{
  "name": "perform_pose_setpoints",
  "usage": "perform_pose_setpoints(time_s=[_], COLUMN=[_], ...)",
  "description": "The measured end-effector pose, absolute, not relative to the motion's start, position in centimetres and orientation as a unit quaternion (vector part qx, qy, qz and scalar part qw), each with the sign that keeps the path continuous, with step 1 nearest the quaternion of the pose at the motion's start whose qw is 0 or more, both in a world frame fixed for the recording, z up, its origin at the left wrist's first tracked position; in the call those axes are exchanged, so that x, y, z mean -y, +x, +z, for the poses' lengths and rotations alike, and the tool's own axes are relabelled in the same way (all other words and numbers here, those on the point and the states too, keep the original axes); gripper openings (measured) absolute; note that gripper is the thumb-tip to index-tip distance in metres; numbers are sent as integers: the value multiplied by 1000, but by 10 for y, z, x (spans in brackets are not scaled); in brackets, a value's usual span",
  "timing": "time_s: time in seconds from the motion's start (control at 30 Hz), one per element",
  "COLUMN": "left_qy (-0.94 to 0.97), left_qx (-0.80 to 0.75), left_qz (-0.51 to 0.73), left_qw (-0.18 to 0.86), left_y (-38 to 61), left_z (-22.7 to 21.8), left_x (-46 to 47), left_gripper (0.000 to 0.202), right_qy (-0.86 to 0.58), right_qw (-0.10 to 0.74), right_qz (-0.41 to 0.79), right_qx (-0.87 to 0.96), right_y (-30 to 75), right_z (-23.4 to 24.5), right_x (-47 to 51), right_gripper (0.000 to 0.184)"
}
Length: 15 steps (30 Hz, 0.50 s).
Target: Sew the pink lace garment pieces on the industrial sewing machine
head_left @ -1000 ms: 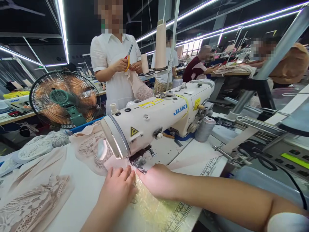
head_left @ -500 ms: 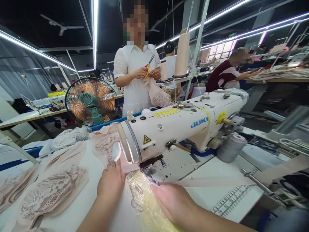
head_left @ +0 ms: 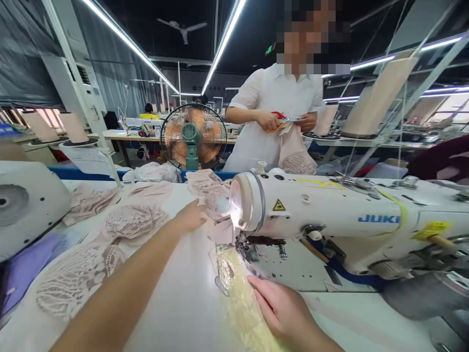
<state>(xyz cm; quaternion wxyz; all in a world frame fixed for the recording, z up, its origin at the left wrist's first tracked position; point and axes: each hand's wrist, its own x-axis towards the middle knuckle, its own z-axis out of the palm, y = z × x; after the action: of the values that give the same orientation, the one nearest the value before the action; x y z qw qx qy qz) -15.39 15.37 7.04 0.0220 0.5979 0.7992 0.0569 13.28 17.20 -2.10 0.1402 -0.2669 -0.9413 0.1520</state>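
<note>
My left hand (head_left: 190, 217) reaches forward to the pink lace fabric (head_left: 208, 193) bunched behind the head of the white sewing machine (head_left: 330, 215); its fingers curl onto the cloth. My right hand (head_left: 284, 308) lies flat, fingers stretched, on a pale yellow lace strip (head_left: 238, 303) that runs up under the presser foot (head_left: 249, 249). The machine's lamp glares at its left end.
Several pink lace pieces (head_left: 76, 278) lie on the white table to the left. Another machine (head_left: 25, 205) stands at the far left. A fan (head_left: 193, 134) runs behind the table. A person in a white shirt (head_left: 274, 122) stands opposite, holding scissors and pink fabric.
My view has swung left. My left hand has moved from beside the needle forward to the pink fabric behind the machine head. My right hand has stayed on the yellow strip.
</note>
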Motion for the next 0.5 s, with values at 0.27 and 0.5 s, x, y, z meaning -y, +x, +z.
perform_pose_setpoints(time_s=[0.27, 0.5], left_qy=[365, 354], left_qx=[-924, -933], left_qz=[-110, -52], left_qw=[-40, -48], left_y=[-234, -265], left_z=[76, 62], left_x=[41, 88], left_gripper=[35, 39], right_qy=[-327, -344], right_qw=[116, 109], right_qz=[116, 96], right_qx=[931, 928], right_y=[127, 125], right_z=[-18, -21], right_x=[-166, -167], right_gripper=[46, 48])
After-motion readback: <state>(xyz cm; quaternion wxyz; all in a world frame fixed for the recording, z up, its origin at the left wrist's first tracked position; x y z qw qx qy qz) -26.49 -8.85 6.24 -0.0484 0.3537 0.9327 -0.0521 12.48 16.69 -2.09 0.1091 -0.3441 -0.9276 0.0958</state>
